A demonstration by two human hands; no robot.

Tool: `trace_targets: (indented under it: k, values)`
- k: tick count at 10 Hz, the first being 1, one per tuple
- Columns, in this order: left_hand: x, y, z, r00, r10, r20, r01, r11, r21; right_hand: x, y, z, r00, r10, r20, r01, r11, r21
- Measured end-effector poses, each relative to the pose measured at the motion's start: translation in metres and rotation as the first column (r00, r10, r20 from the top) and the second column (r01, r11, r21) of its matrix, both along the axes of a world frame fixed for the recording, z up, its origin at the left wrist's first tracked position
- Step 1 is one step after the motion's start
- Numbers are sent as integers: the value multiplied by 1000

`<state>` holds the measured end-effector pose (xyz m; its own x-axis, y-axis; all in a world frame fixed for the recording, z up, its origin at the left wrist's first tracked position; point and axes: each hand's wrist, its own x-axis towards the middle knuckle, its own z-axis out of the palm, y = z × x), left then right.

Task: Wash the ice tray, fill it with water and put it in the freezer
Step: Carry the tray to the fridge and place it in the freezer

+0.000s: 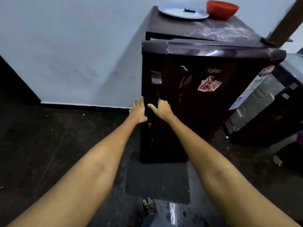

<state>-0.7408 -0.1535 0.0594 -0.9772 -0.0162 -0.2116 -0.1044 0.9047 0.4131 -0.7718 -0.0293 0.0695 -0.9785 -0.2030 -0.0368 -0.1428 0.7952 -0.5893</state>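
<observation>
Both arms extend forward and slightly downward, nearly straight at the elbows, converging on the left edge of the refrigerator door. The left hand is open, fingers straight and together, pointing up along the door's left edge; it appears to touch that edge, though motion blur leaves the contact uncertain. The right hand lies just beside it on the door face, loosely curled, with the thumb stretched toward the left hand. Neither hand grips any object.

The refrigerator is a compact dark maroon unit standing upright directly beyond the hands, its long axis vertical and its door facing the person. The door stands slightly ajar: a narrow gap shows along its top left corner, above the hands. The ice tray is not visible.

Up beyond the hands, on the refrigerator top, a flat metal lid rests beside a red bowl. A sticker is fixed to the door, right of the hands. A dark mat lies on the floor below the forearms.
</observation>
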Motion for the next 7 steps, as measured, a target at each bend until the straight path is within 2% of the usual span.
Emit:
trace_targets:
  k: [1, 3, 5, 6, 7]
  values:
    - [-41, 7, 1, 996, 39, 79, -38, 999, -11, -38, -7, -4, 999, 32, -27, -31, 999, 30]
    - [-72, 7, -15, 987, 138, 82, -143, 988, 53, -64, -6, -12, 992, 101, -75, -95, 992, 77]
    - [-64, 6, -38, 974, 218, -57, -209, 969, 133, -39, -22, -53, 997, -42, -64, 32, 988, -149]
    - [-46, -7, -58, 959, 271, -88, -254, 954, 161, -7, -29, -92, 997, -75, 31, 78, 994, -79]
    - [5, -34, -88, 935, 356, 4, -349, 915, 201, 25, -49, -119, 979, -3, 205, -13, 997, 78]
